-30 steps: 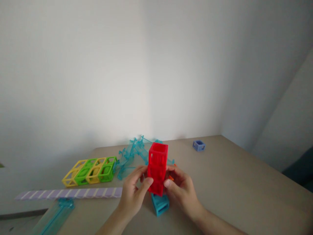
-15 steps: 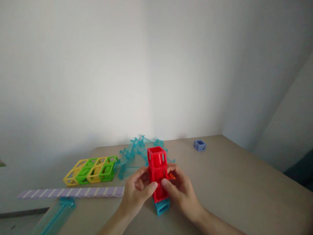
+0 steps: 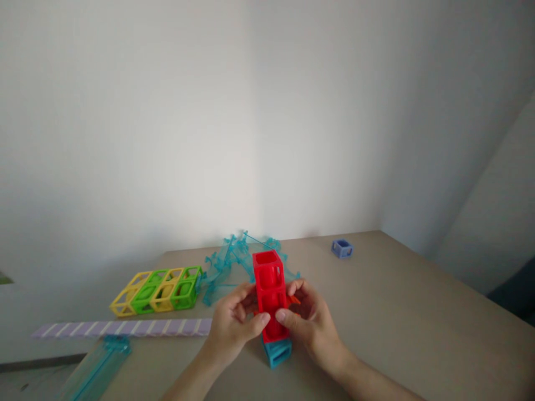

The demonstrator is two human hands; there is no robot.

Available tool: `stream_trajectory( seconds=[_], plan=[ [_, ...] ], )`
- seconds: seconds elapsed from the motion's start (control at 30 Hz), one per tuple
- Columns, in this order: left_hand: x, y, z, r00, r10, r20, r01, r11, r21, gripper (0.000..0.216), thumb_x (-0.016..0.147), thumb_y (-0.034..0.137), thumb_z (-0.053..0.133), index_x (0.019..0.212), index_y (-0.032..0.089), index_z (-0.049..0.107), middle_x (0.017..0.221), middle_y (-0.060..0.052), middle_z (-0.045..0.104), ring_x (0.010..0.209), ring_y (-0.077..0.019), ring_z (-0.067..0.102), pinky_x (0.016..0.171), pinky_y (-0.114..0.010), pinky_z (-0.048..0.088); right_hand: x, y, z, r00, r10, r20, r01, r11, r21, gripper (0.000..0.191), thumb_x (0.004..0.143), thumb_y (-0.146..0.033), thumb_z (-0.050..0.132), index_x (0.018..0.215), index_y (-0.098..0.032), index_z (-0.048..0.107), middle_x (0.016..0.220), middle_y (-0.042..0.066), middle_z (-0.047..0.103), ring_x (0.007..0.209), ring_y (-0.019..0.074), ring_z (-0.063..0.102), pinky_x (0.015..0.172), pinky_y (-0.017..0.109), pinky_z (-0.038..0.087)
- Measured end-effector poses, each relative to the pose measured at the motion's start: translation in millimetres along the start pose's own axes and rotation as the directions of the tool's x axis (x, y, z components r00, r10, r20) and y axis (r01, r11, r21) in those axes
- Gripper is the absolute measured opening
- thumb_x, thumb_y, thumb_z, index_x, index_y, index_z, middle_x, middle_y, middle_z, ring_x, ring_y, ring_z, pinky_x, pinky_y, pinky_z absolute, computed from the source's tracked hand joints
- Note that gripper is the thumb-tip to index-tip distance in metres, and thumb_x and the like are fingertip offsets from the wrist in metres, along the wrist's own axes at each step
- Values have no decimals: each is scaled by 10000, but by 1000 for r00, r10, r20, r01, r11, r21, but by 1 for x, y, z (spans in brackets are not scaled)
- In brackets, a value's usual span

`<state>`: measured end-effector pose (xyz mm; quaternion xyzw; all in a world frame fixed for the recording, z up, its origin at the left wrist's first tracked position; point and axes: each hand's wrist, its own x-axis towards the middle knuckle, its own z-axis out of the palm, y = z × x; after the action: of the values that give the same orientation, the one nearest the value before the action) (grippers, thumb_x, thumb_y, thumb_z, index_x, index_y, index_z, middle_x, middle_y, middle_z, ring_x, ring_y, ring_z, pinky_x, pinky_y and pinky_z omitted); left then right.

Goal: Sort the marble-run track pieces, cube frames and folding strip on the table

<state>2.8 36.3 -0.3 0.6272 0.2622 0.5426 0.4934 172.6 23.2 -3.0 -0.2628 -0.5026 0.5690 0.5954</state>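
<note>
Between my hands stands a stack of red cube-frame blocks [image 3: 270,275], tilted slightly, with a blue block [image 3: 278,352] at its lower end. My left hand [image 3: 238,320] grips the stack from the left, its thumb pressed on the front face. From the right my right hand [image 3: 311,326] holds the same stack, thumb also on the front. An orange piece [image 3: 293,299] shows beside the stack near my right fingers; most of it is hidden. The fingertips behind the stack are out of sight.
Left lie joined yellow and green cube frames [image 3: 156,291] and a striped lilac strip [image 3: 125,328]. Translucent teal pieces [image 3: 234,256] are heaped behind the stack; a teal track-like piece [image 3: 98,365] is at front left. A blue-violet cube frame [image 3: 342,249] sits at the table's [image 3: 397,312] back right.
The stack has tipped very slightly within my hands. Both hands keep their hold on it; the other pieces stay where they were, apart from a small shift of the view.
</note>
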Motion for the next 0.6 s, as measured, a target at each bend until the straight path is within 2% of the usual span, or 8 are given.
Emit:
stream_trajectory(
  seconds=[0.13,0.3,0.43,0.6],
  plan=[
    [-1,-2,0,999,25,-27,-26,1000,-11,327,743,204,721,1068,194,682,963,-53,721,907,-200,676,820,-295,545,-1,-2,3,999,-47,-15,46,998,-50,399,728,-294,798,859,-219,428,822,-41,563,662,83,512,589,204,426],
    [-1,-3,2,995,61,-77,-61,998,-6,374,705,195,750,1072,209,683,968,-44,723,876,-189,686,797,-280,559,0,-5,5,996,-83,12,83,996,-25,376,747,-283,780,836,-221,420,834,-38,570,694,94,529,625,219,435],
    [-1,-2,1,994,78,-75,-76,996,37,385,697,206,757,1075,213,688,936,-32,719,857,-183,684,753,-248,563,0,-5,5,994,-103,26,103,995,-8,376,733,-269,790,833,-221,430,822,-38,573,692,97,530,628,222,427],
    [-3,-4,0,993,106,-56,-105,994,28,365,727,227,742,1087,238,679,968,-27,711,892,-189,681,783,-260,557,1,-1,2,994,-111,26,111,994,-10,366,726,-233,792,827,-219,441,825,-36,577,699,99,532,641,226,432]
  ],
)
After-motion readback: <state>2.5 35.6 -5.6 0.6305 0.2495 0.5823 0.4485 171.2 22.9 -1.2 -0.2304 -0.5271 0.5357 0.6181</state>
